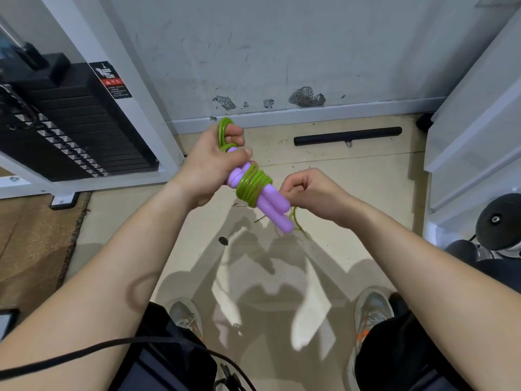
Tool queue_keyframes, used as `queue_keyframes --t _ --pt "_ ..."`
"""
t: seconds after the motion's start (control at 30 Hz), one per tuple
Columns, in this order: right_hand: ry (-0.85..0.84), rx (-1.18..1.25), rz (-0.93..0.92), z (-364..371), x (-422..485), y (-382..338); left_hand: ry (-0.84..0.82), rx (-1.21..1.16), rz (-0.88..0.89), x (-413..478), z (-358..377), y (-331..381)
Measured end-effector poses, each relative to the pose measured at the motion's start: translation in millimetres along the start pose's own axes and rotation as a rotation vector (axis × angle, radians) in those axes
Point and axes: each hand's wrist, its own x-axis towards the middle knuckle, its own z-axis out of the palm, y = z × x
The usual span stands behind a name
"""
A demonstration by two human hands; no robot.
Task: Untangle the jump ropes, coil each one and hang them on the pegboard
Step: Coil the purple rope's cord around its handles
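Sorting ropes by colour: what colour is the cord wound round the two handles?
Bright green cord round smooth purple plastic handles; clearest in head view.

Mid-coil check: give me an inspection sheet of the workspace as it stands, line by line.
Surface: beige floor, scuffed, one dark speck.
Job's things: purple handles held together, green cord wound around them; pegboard not in view.
Clutter: black bar lying on the floor by the wall.
Grippers: left hand grips the handles' upper end, cord loops round its fingers; right hand, fingers curled, seems to pinch the cord's loose tail.
Cables: black cable crossing the lower left.
Surroundings: weight stack left, white drawers and dumbbell right, chipped wall ahead.
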Motion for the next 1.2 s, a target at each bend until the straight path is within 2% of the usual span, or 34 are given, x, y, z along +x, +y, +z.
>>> queue_keyframes --t 0.1,0.23,0.33,0.47,0.57,0.67,0.8,0.9,1.07,1.2 --pt "0.108 -0.137 0.027 -2.0 2.5 -0.1 -0.029 0.305 0.133 -1.6 0.9 -3.0" --pt "0.105 -0.140 0.050 -0.6 1.6 -10.0 0.088 0.710 0.392 5.7 1.5 -10.9" --pt "0.116 0.054 0.109 11.5 -0.7 -15.9 0.176 0.756 0.503 7.8 2.2 -12.4" --pt "0.264 0.408 0.148 42.6 -7.5 -18.3 0.421 0.639 0.584 7.1 7.7 -12.6" --pt "0.295 0.409 0.151 54.9 -12.3 -17.8 0.539 0.528 0.588 4.8 15.3 -11.2" --pt "0.300 0.343 0.129 61.8 -15.8 -18.2 0.633 0.403 0.522 5.4 18.5 -11.2" --pt "0.204 0.443 -0.004 64.4 -16.6 -19.7 0.709 0.197 0.380 10.5 13.8 -12.5" --pt "0.161 0.305 -0.078 61.8 -14.3 -12.6 0.700 -0.001 0.234 13.2 10.6 -13.6" --pt "0.083 0.166 -0.016 54.2 -11.4 -6.1 0.572 -0.341 -0.035 13.0 11.0 -12.0" --pt "-0.094 0.115 0.012 27.8 -6.8 -5.0 0.368 -0.400 -0.144 9.9 5.0 -7.5"
